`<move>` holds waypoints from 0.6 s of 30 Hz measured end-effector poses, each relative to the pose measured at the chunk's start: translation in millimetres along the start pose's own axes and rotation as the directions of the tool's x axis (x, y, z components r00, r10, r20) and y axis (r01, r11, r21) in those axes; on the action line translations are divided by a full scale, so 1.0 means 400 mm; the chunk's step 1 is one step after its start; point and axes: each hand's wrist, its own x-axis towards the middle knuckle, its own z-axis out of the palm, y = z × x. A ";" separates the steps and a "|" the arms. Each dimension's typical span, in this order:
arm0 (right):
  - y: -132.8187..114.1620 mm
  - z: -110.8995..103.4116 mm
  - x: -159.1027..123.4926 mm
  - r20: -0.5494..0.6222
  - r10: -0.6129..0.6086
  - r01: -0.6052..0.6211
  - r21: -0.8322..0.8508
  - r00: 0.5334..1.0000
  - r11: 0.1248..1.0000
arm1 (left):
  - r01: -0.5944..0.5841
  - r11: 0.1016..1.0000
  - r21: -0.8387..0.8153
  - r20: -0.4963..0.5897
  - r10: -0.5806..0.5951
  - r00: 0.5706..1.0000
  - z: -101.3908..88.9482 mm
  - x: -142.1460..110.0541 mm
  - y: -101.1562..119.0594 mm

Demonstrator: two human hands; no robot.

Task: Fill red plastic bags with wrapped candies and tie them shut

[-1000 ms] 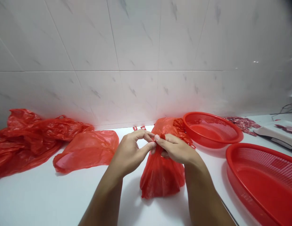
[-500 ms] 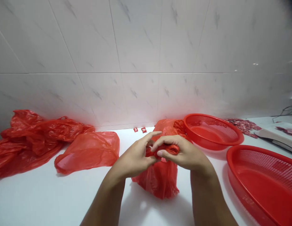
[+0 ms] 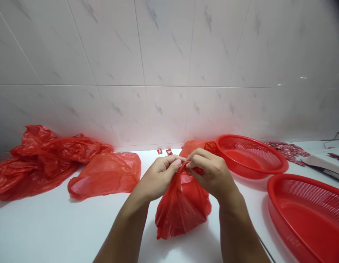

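At far left, a crumpled heap of red plastic bags [image 3: 40, 160] lies on the white counter [image 3: 40, 230], with a flatter red bag [image 3: 105, 175] just beside it. Two small red packets [image 3: 164, 151] sit by the wall. The left hand [image 3: 158, 175] and right hand [image 3: 213, 171] nearly meet over a bulging red bag [image 3: 183, 208] on the counter, both clamped on its gathered handles. The bag's top is drawn together, but no finished knot shows, and the fingers hide the twist; its contents can't be seen. To the right are a red mesh basket [image 3: 251, 157], a scatter of red-and-white packets [image 3: 287, 149], a second basket [image 3: 303, 204] — cut off by the frame — and a white device [image 3: 325, 162], perhaps a scale.
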 end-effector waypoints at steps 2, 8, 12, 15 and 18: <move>-0.002 -0.003 0.001 0.007 -0.002 0.002 -0.007 1.000 1.000 | 0.028 0.999 -0.025 -0.004 -0.028 1.000 -0.002 0.000 -0.002; 0.001 -0.015 -0.001 0.021 0.021 -0.021 0.011 1.000 1.000 | -0.046 0.994 -0.100 -0.033 0.043 0.999 -0.004 -0.003 0.006; 0.004 -0.022 -0.002 -0.047 0.014 -0.012 0.028 0.999 1.000 | -0.046 0.991 -0.123 -0.065 0.038 0.997 0.000 -0.003 0.008; 0.000 -0.027 0.000 -0.058 0.002 0.000 0.025 0.998 1.000 | -0.043 0.986 -0.162 -0.069 0.032 0.997 0.000 0.002 0.002; -0.011 -0.033 0.002 -0.060 -0.010 0.013 0.050 0.998 0.999 | -0.028 0.970 -0.242 -0.019 0.024 1.000 -0.006 0.007 -0.009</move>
